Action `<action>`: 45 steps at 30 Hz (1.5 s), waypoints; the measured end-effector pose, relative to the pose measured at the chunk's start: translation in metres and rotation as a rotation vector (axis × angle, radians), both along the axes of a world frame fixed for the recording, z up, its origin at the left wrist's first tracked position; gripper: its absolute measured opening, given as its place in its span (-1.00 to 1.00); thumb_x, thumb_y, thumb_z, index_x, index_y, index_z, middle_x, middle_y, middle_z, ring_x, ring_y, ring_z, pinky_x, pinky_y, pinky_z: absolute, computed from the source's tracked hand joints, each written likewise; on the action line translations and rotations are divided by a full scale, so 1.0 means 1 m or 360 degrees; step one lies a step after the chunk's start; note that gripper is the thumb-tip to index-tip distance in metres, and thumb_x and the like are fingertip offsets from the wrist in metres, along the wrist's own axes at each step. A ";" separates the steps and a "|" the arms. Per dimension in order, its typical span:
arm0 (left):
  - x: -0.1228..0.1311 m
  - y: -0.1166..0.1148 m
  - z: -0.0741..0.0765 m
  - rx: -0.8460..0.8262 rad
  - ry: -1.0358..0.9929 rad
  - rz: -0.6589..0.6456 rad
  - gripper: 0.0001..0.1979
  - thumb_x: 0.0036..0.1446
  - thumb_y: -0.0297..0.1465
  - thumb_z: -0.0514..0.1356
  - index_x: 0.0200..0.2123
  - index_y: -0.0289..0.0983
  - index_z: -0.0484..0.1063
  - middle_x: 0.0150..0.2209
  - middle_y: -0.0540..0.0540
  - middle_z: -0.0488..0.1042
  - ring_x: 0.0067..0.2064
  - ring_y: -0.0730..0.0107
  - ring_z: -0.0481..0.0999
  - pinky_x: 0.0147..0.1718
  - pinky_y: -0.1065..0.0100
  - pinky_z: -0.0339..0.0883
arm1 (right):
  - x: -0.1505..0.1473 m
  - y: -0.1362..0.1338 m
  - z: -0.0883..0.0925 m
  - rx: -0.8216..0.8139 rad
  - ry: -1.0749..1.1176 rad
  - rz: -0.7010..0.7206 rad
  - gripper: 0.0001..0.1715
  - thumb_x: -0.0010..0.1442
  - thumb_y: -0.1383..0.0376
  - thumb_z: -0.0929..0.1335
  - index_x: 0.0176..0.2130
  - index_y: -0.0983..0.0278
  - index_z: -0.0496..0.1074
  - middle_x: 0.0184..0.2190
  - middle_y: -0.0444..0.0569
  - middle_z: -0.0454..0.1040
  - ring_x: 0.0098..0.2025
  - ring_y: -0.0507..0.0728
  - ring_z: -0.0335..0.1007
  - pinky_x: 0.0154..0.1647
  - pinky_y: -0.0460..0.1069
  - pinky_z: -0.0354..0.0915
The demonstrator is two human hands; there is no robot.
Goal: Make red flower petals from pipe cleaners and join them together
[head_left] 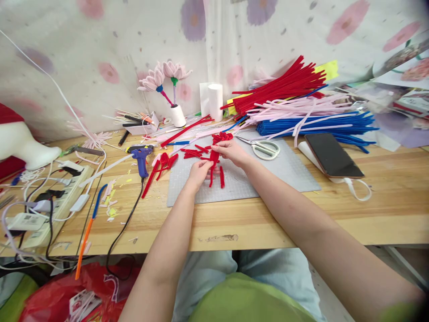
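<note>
Over the grey cutting mat [241, 190], my left hand [200, 173] and my right hand [231, 151] hold a red pipe-cleaner petal [214, 156] between them. The fingers of both hands are pinched on it, and a red stem end hangs below. A short red pipe-cleaner piece [221, 177] lies on the mat just under my hands. Beyond my right hand sits a small heap of red pieces [223, 137]. Cut red lengths [191, 154] lie to the left. Several finished red petals [164, 160] rest at the mat's left edge. White-handled scissors [266, 150] lie right of my right hand.
A blue glue gun [142, 163] with a black cord stands left. Red [281, 87], pink [295, 108] and blue [315, 125] pipe-cleaner bundles are piled at the back right. A phone [333, 154] lies at right, a power strip [63, 205] at left. Two pink flowers [164, 77] stand behind.
</note>
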State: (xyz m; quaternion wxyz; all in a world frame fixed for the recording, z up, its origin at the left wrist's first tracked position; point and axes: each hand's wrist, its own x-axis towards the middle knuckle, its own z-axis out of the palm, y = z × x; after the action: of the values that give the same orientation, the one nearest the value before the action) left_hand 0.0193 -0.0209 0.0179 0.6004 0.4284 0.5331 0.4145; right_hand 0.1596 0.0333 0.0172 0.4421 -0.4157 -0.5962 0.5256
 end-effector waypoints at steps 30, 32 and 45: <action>0.007 -0.005 0.015 -0.0781 -0.1036 0.0012 -0.75 0.20 -0.41 0.00 -0.32 -0.36 0.46 -0.42 -0.07 0.55 -0.55 0.68 0.47 -0.48 0.62 0.39 | -0.027 -0.015 0.004 -0.0406 0.0658 -0.0133 -0.66 -0.27 0.14 0.46 -0.52 0.31 0.38 -0.71 -0.20 0.24 -0.67 -0.08 0.04 -0.66 -0.11 -0.06; 0.007 -0.004 0.014 -0.0769 -0.1070 -0.0008 -0.73 0.21 -0.41 -0.01 -0.34 -0.36 0.46 -0.42 -0.07 0.55 -0.56 0.68 0.47 -0.50 0.63 0.38 | -0.028 -0.016 0.003 -0.0352 0.0674 -0.0207 -0.66 -0.29 0.14 0.47 -0.54 0.31 0.37 -0.68 -0.18 0.28 -0.64 -0.08 0.05 -0.64 -0.11 -0.03; 0.011 -0.003 0.009 -0.0425 -0.0659 0.0166 -0.77 0.18 -0.42 0.02 -0.40 -0.40 0.42 -0.53 -0.08 0.52 -0.51 0.53 0.51 -0.44 0.50 0.42 | -0.022 -0.013 0.000 -0.0200 0.0321 -0.0032 -0.59 -0.14 0.05 0.41 -0.40 0.34 0.45 -0.58 -0.15 0.35 -0.55 -0.07 0.15 -0.54 -0.12 0.08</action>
State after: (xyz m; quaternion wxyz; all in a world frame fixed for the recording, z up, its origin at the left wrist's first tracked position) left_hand 0.0301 -0.0241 0.0268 0.7258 0.2232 0.4702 0.4498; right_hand 0.1374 0.0205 0.0170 0.4781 -0.3936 -0.5104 0.5966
